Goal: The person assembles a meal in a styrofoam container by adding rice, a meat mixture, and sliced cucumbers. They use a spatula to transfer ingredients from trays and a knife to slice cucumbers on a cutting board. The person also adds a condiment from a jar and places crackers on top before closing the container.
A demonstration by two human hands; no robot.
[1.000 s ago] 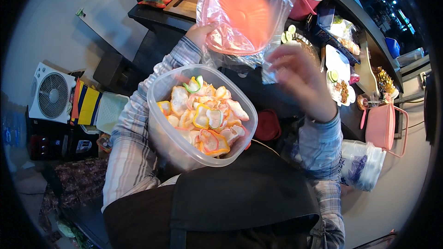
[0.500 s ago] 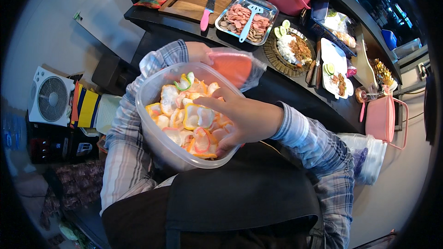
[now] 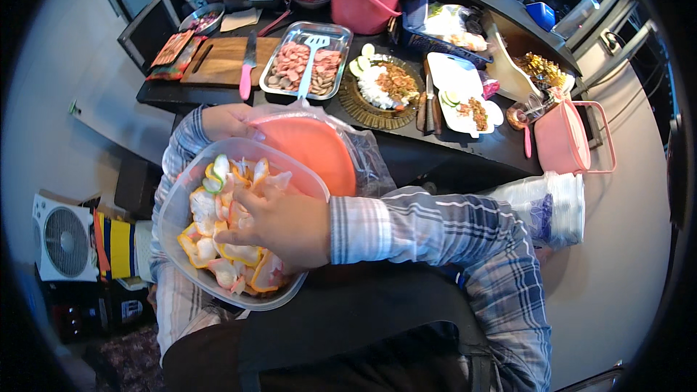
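A translucent plastic container (image 3: 168, 207) rests on my lap, tilted toward me, filled with curled crackers (image 3: 205, 205) that are whitish with orange, yellow and green rims. My right hand (image 3: 279, 221) reaches into it from the right, fingers apart on top of the crackers; some fingertips are hidden among them. Round the container's far left side comes my left arm. Just beyond the container's rim, my left hand (image 3: 226, 122) grips the edge of a flat, rounded coral-orange lid (image 3: 312, 152), with crinkled clear plastic (image 3: 369, 160) around it.
On the dark counter are a wooden cutting board (image 3: 225, 62), a pink-handled knife (image 3: 248, 65), a metal tray of sliced sausage (image 3: 294, 69) with a blue spatula, a plate of rice (image 3: 377, 112), an open white food box (image 3: 457, 80) and a pink bucket (image 3: 367, 0). A fan (image 3: 67, 239) stands left.
The view has shifted, showing more of the counter. My right hand has moved further over the crackers toward the left. More of the coral-orange lid shows beside the container.
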